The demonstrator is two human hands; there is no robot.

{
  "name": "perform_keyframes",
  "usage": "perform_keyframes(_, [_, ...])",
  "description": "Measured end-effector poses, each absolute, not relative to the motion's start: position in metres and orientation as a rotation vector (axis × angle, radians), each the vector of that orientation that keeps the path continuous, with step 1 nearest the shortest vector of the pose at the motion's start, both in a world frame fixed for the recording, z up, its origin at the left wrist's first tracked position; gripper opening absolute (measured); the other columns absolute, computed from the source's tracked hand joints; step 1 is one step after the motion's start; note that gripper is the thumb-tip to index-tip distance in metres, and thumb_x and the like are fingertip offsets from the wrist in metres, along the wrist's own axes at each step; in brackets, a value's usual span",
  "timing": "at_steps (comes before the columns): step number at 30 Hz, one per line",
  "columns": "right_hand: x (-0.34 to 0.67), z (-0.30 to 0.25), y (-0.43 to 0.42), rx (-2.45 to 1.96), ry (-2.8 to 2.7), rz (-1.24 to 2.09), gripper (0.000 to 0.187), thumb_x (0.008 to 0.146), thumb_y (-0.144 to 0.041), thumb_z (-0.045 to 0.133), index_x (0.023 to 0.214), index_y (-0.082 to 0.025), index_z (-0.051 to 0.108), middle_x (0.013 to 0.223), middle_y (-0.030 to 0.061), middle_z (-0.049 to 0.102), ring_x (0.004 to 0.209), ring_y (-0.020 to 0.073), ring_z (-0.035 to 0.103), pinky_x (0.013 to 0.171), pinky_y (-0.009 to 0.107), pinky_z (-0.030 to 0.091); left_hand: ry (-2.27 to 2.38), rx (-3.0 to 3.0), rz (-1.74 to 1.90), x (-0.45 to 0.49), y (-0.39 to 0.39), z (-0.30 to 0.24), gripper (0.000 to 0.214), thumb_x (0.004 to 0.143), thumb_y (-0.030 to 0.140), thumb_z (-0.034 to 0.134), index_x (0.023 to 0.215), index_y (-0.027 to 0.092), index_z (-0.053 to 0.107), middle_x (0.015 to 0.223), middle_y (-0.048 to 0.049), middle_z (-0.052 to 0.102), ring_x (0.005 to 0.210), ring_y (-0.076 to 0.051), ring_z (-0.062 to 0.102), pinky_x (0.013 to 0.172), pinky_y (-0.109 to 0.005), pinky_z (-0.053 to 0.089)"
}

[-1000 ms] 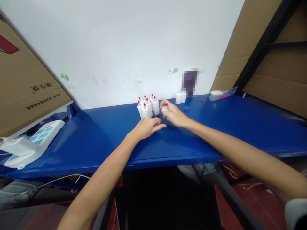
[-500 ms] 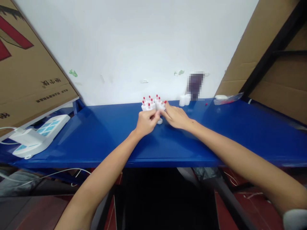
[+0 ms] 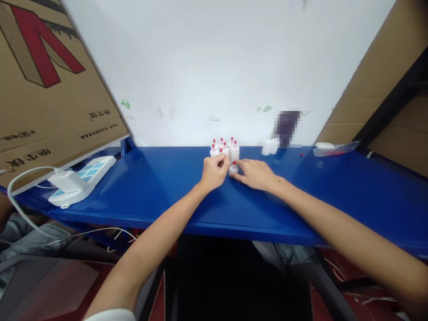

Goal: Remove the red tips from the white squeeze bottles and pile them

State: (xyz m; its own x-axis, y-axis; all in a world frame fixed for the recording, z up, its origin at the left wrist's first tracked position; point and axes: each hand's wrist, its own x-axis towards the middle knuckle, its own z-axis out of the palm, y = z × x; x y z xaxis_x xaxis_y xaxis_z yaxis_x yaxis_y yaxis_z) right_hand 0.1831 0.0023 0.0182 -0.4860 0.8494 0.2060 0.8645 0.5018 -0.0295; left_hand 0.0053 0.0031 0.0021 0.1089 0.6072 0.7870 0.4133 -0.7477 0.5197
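A cluster of small white squeeze bottles [image 3: 235, 154] with red-tipped nozzles stands upright near the wall. My left hand [image 3: 214, 171] is closed in a pinch at the front of this cluster, partly covering the nearer bottles; whatever lies between its fingertips is hidden. Just right of it, a white nozzle cap [image 3: 233, 170] with a red tip sits low at the tabletop. The thumb and forefinger of my right hand [image 3: 256, 174] are around this cap, with the forefinger beside the red tip. Its other fingers are mostly out of sight.
Two white bottles without nozzles [image 3: 266, 147] stand by the wall at right. A small red tip [image 3: 301, 154] lies beyond them, then a clear plastic bag [image 3: 336, 149]. A white power strip [image 3: 87, 178] occupies the left of the blue table [image 3: 160, 178], beside a cardboard box [image 3: 67, 102].
My right hand has come down from the front bottle to the nozzle cap on the tabletop, which now shows a red tip. My left hand stays pinched by the cluster. The camera has shifted.
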Motion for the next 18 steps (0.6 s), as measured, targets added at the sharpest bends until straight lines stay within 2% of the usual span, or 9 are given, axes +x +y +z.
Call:
perform_keyframes(4, [0.191,0.031,-0.003,-1.477,-2.379,-0.079,0.056,0.098,-0.056,0.039,0.138,-0.021,0.056,0.106,0.0137,0.074,0.09,0.0316,0.068,0.07,0.035,0.04,0.916,2.504,1.628,0.004,0.001,-0.001,0.046,0.098,0.033,0.047,0.055,0.019,0.035,0.05,0.0048,0.038,0.046,-0.008,0.032,0.051,-0.025,0.027])
perform_keyframes(7, [0.201,0.038,-0.008,-1.338,-2.196,-0.01,0.05,0.096,-0.048,0.04,0.134,-0.022,0.06,0.088,0.007,0.072,0.083,0.0276,0.065,0.069,0.034,0.039,0.883,2.673,1.615,0.005,-0.002,-0.001,0.045,0.098,0.03,0.046,0.055,0.019,0.038,0.049,0.0038,0.043,0.045,-0.008,0.036,0.051,-0.026,0.028])
perform_keyframes(10, [0.207,0.037,-0.01,-1.008,-2.156,0.116,0.053,0.091,-0.049,0.043,0.132,-0.02,0.061,0.082,0.0039,0.067,0.076,0.0237,0.061,0.07,0.034,0.04,0.848,2.802,1.611,0.004,-0.002,0.0,0.045,0.099,0.029,0.047,0.055,0.019,0.041,0.048,0.0034,0.046,0.044,-0.008,0.038,0.049,-0.025,0.028])
perform_keyframes(13, [0.205,0.028,-0.011,-0.739,-2.263,0.302,0.06,0.094,-0.053,0.044,0.142,-0.018,0.051,0.082,0.0019,0.064,0.071,0.0209,0.059,0.07,0.034,0.041,0.783,2.922,1.604,0.003,0.0,-0.001,0.045,0.1,0.031,0.048,0.057,0.018,0.045,0.049,0.0035,0.05,0.044,-0.008,0.041,0.049,-0.023,0.031])
perform_keyframes(18, [0.196,0.019,-0.015,-0.578,-2.37,0.506,0.069,0.098,-0.058,0.043,0.154,-0.02,0.032,0.077,-0.0012,0.064,0.065,0.0202,0.058,0.068,0.034,0.043,0.572,3.099,1.7,0.0,0.004,-0.002,0.047,0.105,0.037,0.044,0.062,0.018,0.05,0.052,0.0022,0.055,0.047,-0.008,0.049,0.05,-0.023,0.033])
